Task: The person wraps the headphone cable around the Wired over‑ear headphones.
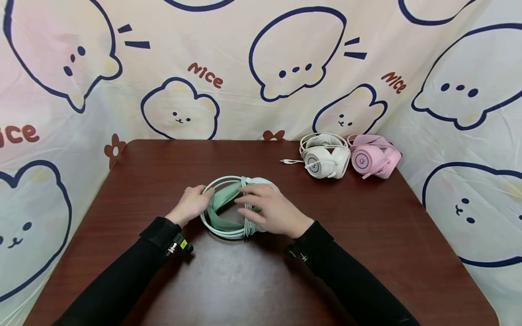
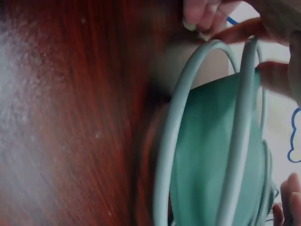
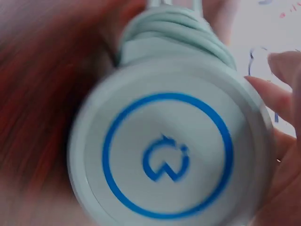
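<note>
On the dark wooden counter (image 1: 367,235), as seen from the head view, a mint green headset (image 1: 232,206) is lain near the middle, with its cable (image 1: 247,213) wound around the band. The left hand (image 1: 190,204) is placed at the headset's left rim, its fingers curled on the wire hoop; the right hand (image 1: 274,209) is laid over the ear cup side, fingers loosely bent across it. A white headset (image 1: 325,158) and a pink headset (image 1: 373,158) are set touching at the far right corner, before a cartoon-printed cloth (image 1: 261,68).

From the left wrist view, the hoops and green band (image 2: 211,150) are shown close above the counter (image 2: 70,117), with fingertips (image 2: 202,16) pinched at the hoop's top.

From the right wrist view, the ear cup (image 3: 169,150), marked with a blue ring, is seen blurred, cupped by fingers (image 3: 282,103) at its right edge; how firmly it is gripped cannot be told.
</note>
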Motion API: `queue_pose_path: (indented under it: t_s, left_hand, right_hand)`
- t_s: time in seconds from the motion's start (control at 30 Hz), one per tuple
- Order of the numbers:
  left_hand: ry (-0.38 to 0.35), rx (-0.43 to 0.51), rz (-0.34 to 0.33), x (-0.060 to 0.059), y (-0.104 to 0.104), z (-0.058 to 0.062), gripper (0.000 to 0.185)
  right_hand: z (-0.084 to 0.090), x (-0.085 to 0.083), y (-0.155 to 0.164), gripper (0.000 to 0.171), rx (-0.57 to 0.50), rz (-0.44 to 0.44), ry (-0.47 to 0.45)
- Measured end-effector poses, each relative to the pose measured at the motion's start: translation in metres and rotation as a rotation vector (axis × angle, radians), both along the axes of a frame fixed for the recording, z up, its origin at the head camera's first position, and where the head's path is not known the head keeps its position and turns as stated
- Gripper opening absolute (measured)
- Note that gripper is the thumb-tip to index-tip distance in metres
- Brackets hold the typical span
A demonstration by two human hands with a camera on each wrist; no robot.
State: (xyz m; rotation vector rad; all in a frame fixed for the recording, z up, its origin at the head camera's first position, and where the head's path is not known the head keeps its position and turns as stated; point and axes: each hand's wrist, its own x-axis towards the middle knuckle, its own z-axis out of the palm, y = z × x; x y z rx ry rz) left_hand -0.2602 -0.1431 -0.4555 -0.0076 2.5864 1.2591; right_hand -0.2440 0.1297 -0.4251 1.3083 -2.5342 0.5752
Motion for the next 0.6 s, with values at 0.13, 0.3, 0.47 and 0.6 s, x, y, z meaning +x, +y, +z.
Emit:
queue_pose_path:
  t_s: [0.13,0.3,0.47,0.6]
  left_hand:
    - [0.082,0.035,0.115,0.013,0.001,0.008,0.056]
    - [0.215,0.232,0.117,0.046,0.020,0.024,0.027]
    - [-0.030,0.438,-0.177,0.079,0.050,0.025,0.034]
    - [-0.037,0.362,-0.242,0.092,0.061,0.021,0.033]
  right_hand:
    - [0.005,-0.012,0.018,0.028,-0.237,-0.108,-0.171]
    - [-0.002,-0.024,0.047,0.037,-0.357,-0.333,-0.420]
    - [-0.017,-0.025,0.061,0.045,-0.411,-0.413,-0.681]
    - [-0.024,-0.023,0.061,0.044,-0.401,-0.391,-0.697]
